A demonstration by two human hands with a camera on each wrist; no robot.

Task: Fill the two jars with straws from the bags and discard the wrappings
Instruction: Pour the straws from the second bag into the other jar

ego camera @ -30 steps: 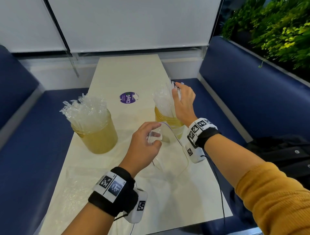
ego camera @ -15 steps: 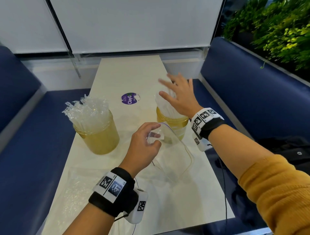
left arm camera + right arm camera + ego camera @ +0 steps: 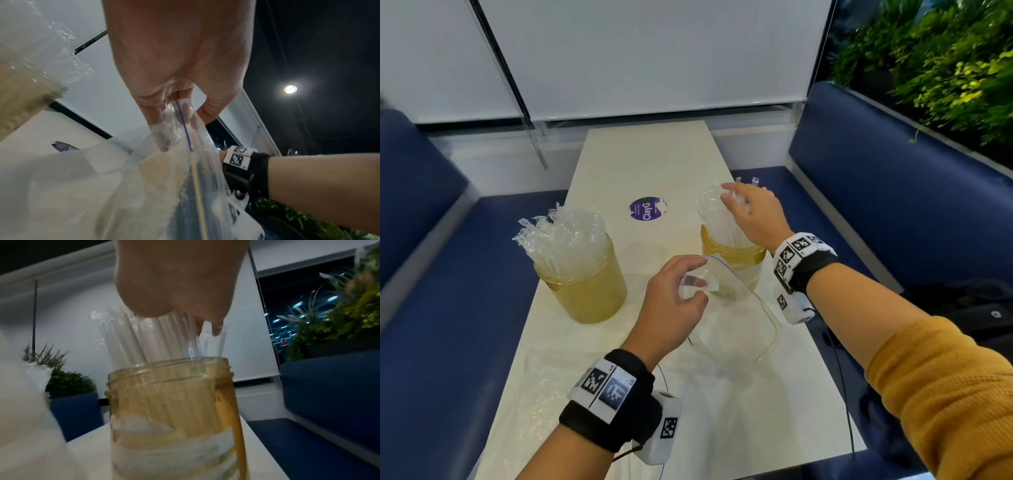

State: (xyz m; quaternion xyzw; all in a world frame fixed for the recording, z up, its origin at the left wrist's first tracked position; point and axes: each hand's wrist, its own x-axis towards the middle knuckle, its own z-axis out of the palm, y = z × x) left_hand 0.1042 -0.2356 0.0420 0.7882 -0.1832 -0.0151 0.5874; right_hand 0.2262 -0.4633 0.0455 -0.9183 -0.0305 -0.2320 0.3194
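— Pinching the mouth of the clear zip-top plastic bag (image 3: 736, 318), the left hand (image 3: 671, 301) has thumb and fingertips closed on the film right by the blue seal line; the rest of the bag sags onto the pale table (image 3: 647, 161).

— How will that bag behave?

— Limp and nearly weightless, I'd judge. It looks empty, it will crumple under any squeeze, and the film is slick. The stiffer zip strip, where the hand already has it, seems the best hold.

— And the right hand (image 3: 753, 216)?

— Fingers spread and fairly straight, resting on the tops of the clear, individually wrapped straws (image 3: 717, 219) in the amber plastic jar on the right (image 3: 732, 255). It grips nothing; the right wrist view shows fingertips among the straw tips.

— How do the straws handle?

— Light, thin tubes, springy rather than rigid, in slippery sleeves. They lean and fan out, so patting from above or gathering them as a bundle should work better than picking at one.

— The other jar?

— The amber plastic jar on the left (image 3: 585, 287) is packed with wrapped straws (image 3: 561, 236) flaring above its rim. Another crinkled clear wrapping (image 3: 544, 404) lies flat near the table's close left edge.

— Could the jars tip?

— Possibly: they look light, with tall straws, so pressing straight down seems safer than sideways.
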